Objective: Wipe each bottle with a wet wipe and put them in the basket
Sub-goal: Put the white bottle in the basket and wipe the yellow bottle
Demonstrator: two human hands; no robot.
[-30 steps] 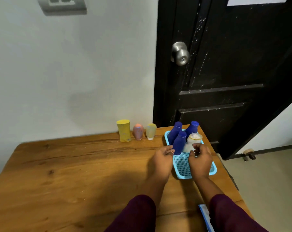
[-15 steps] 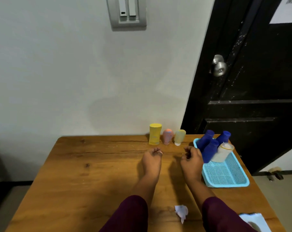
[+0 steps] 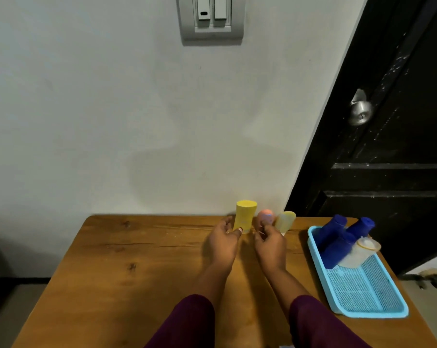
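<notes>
Three bottles stood in a row at the far edge of the wooden table, close to the white wall: a yellow bottle, a pink bottle and a pale yellow bottle. All three were upright and sat just beside one another.

The left hand was at the foot of the yellow bottle. Its fingers were loosely curled and slightly parted, with the thumb tip touching or nearly touching the base of the bottle. No closed hold on the bottle was visible.

The right hand was directly in front of the pink bottle. Its fingertips were drawn together near the lower part of that bottle; whether they actually pinched it could not be told, since the hand hid the contact area. Both forearms extended from dark maroon sleeves at the near edge of the view.

The light blue basket lay on the right side of the table, well apart from the hands. Its far end held three dark blue bottles, which leaned toward the back rim, and one clear bottle, which rested against them. The near half of the basket's mesh floor was bare.

Behind the basket was a black door with a metal knob. A grey switch plate was mounted on the wall above the table.
</notes>
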